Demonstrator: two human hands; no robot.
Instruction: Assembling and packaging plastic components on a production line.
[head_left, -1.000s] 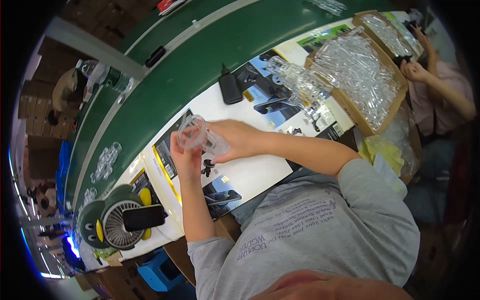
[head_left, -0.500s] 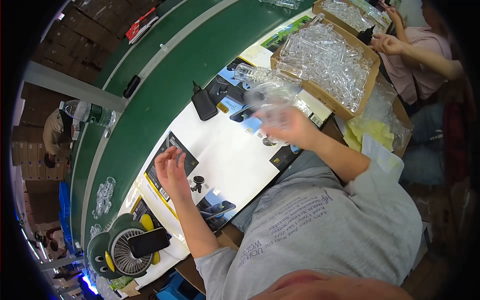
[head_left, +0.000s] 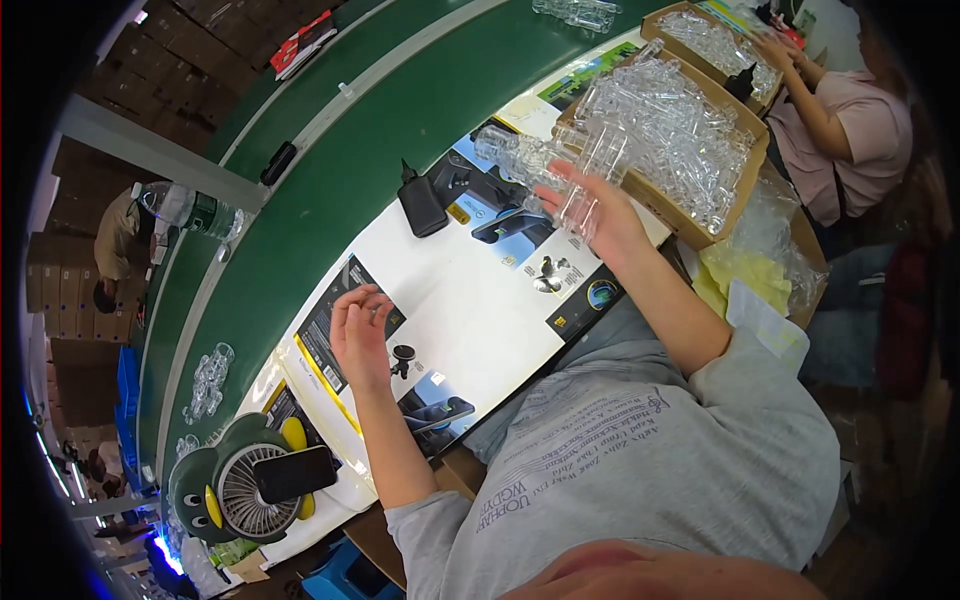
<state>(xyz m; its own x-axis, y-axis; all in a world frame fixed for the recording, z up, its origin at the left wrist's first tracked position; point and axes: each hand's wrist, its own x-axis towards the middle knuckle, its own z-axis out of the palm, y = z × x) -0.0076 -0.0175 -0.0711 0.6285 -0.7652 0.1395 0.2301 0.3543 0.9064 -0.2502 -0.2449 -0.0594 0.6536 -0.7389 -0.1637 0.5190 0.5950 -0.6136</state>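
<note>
My right hand [head_left: 610,215] holds a clear, ridged plastic piece [head_left: 603,155] upright beside the near carton; whether it is one part or several together I cannot make out. More clear plastic parts [head_left: 510,150] lie just left of it on the printed sheets. Over the left part of the white work surface [head_left: 465,310] hovers my left hand [head_left: 360,335], its fingers loosely curled and apart, with nothing seen in them. A black squeeze bottle with a pointed nozzle [head_left: 422,205] lies between and beyond the hands.
An open carton [head_left: 745,205] heaped with clear parts stands at right, another carton [head_left: 655,25] behind it. A penguin-shaped fan [head_left: 250,490] with a phone [head_left: 295,474] sits at left. Beyond runs a green belt [head_left: 375,150]. A co-worker in pink [head_left: 870,125] works at far right.
My right hand has moved slightly right and up with the clear piece, which was blurred before. My left hand's fingers have curled more. The co-worker's arms have shifted.
</note>
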